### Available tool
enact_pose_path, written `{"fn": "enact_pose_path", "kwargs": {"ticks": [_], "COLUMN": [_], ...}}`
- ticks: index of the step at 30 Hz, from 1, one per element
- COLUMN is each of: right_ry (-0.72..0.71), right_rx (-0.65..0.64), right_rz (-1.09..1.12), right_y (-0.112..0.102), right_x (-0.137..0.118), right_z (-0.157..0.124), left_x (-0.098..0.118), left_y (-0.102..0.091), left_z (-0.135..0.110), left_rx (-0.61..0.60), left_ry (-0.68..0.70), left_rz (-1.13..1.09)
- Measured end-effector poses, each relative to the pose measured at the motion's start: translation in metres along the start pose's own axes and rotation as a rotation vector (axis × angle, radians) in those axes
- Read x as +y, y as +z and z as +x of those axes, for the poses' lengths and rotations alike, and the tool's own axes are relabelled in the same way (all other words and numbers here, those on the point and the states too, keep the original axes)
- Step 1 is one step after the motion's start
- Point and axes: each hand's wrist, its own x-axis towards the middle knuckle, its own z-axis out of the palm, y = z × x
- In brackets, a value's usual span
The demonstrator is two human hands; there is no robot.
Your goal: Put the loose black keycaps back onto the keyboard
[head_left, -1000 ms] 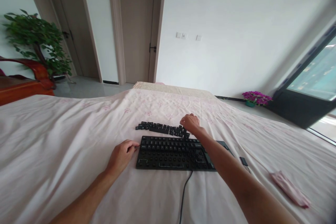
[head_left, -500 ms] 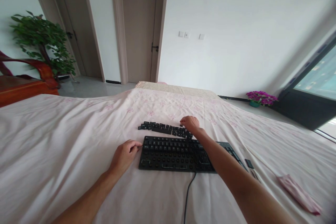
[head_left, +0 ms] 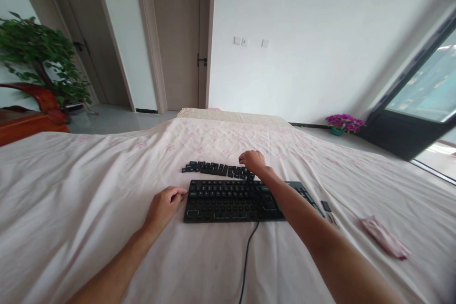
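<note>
A black keyboard [head_left: 221, 202] lies on the cloth, with its upper rows capped and its lower rows stripped to bare switches. My left hand [head_left: 166, 205] is closed at the keyboard's left edge, thumb and fingertips touching it. Beyond the keyboard runs an uneven line of loose black keycaps [head_left: 213, 169], among them a long space bar. Over the right end of that line, my right hand [head_left: 253, 160] is pinched on a small dark keycap, mostly hidden by the fingers. My right forearm covers part of the keyboard's right side.
A pale floral cloth [head_left: 149, 161] spreads under everything. The keyboard's cable [head_left: 246, 259] runs toward me. At the right lie a small tool with a dark handle [head_left: 325, 206] and a pink cloth pouch [head_left: 384, 237]. A wooden chair, plants, doors and a wall stand around.
The view has tilted down and turned slightly right. My right hand stays over the far side of the keycap line, fingers pinched; my left hand remains at the keyboard's edge.
</note>
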Motion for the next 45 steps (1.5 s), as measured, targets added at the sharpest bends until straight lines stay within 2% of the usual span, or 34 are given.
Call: {"fn": "enact_pose_path", "kwargs": {"ticks": [6, 10, 13, 19, 30, 36, 45], "right_ry": [-0.022, -0.097, -0.142, -0.202, -0.258, -0.271, -0.303], "right_rx": [0.112, 0.160, 0.196, 0.245, 0.189, 0.234, 0.193], "right_rz": [0.195, 0.276, 0.271, 0.214, 0.087, 0.082, -0.152], "right_y": [-0.012, -0.007, 0.002, 0.014, 0.011, 0.015, 0.017], "right_x": [0.025, 0.036, 0.036, 0.030, 0.025, 0.024, 0.007], "right_z": [-0.072, -0.120, -0.140, -0.147, -0.145, -0.148, -0.163], "left_x": [0.001, 0.001, -0.001, -0.002, 0.001, -0.001, 0.000], "left_y": [-0.002, -0.002, -0.001, 0.000, -0.001, 0.000, -0.001], "left_z": [0.000, 0.001, 0.000, -0.001, 0.000, -0.001, -0.001], "left_rx": [-0.013, -0.013, -0.009, 0.002, -0.004, -0.013, -0.012], "left_ry": [-0.014, -0.011, -0.009, -0.007, -0.008, -0.012, -0.020], "left_rz": [0.025, 0.036, 0.049, 0.054, 0.041, 0.050, 0.070]}}
